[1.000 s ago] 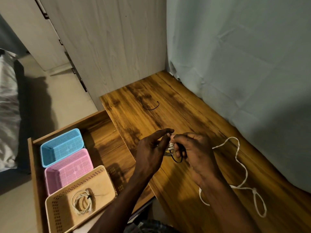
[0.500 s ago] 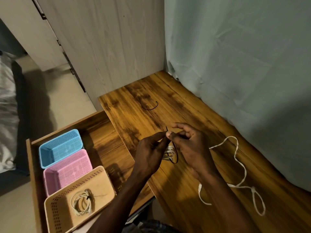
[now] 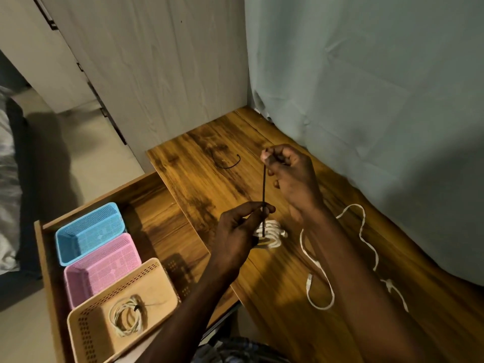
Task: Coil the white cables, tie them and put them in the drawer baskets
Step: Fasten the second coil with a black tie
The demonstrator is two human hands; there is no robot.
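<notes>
Wooden desk (image 3: 209, 184) fills the scene, its drawer (image 3: 146, 205) open at its left. Above the desk, the right hand (image 3: 290, 176) pinches the top of a black tie (image 3: 263, 195); the left hand (image 3: 238, 231) pinches it lower, holding a coiled white cable (image 3: 272, 235). A loose white cable (image 3: 366, 247) lies on the desk's right part. Beige basket (image 3: 157, 284) in the drawer holds another coil (image 3: 128, 315).

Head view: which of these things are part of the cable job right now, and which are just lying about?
In the job:
- black tie, pulled taut between left hand and right hand
- coiled white cable
- loose white cable
- spare black tie
- beige basket holding a tied coil
- pink basket
- blue basket

Lying about:
- curtain
- bedding
</notes>
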